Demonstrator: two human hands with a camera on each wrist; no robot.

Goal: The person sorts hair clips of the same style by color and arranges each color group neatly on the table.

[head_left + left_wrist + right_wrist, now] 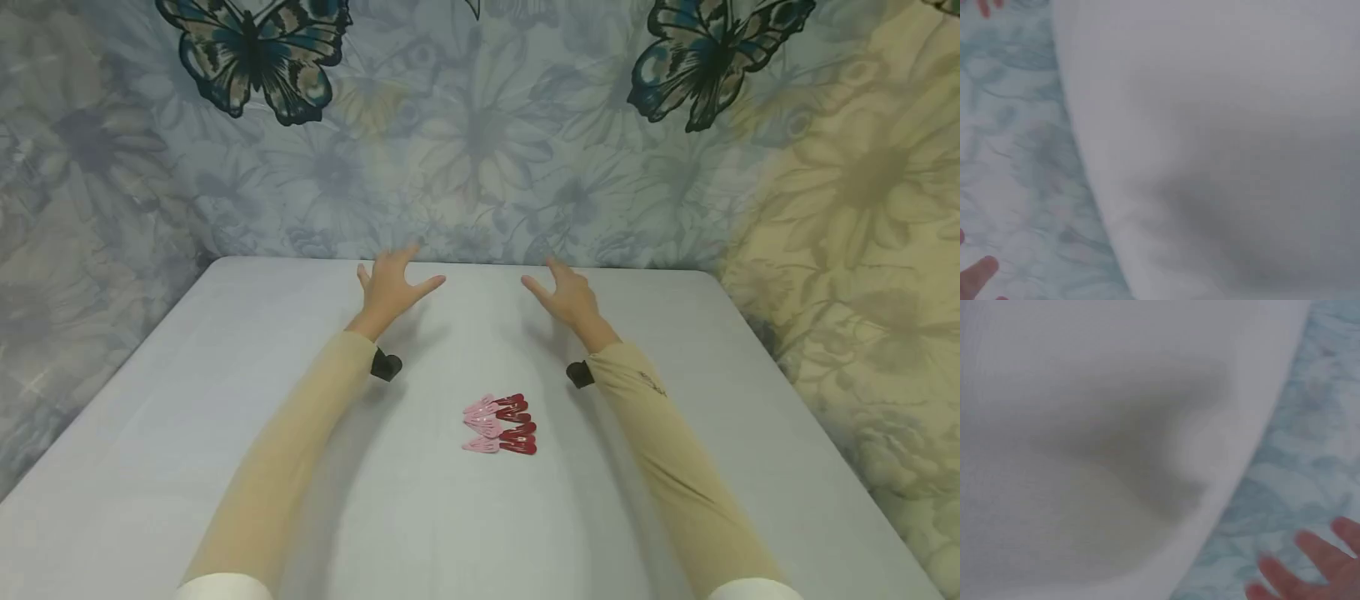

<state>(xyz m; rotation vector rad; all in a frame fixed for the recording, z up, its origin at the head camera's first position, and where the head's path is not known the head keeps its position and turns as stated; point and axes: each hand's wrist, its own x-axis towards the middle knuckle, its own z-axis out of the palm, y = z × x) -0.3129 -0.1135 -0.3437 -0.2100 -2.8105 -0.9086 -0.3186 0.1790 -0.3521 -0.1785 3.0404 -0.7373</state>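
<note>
Both hands are held up over the far part of the white table, fingers spread and holding nothing. My left hand (390, 288) has its thumb stretched toward the right; a few of its fingertips (982, 269) show at the lower left of the left wrist view. Opposite it, my right hand (570, 300) points its thumb and fingers inward, and its fingers (1319, 550) are spread at the corner of the right wrist view. Nearer the body, between the forearms, lie several snap hair clips in two columns: pink clips (482, 427) on the left, dark red clips (519, 438) on the right.
The white table (150, 433) ends at a far edge against a flowered backdrop (480, 167) with butterfly shapes (255, 58). Dark devices (386, 365) sit at both wrists. Long beige sleeves (277, 458) reach in from the near side.
</note>
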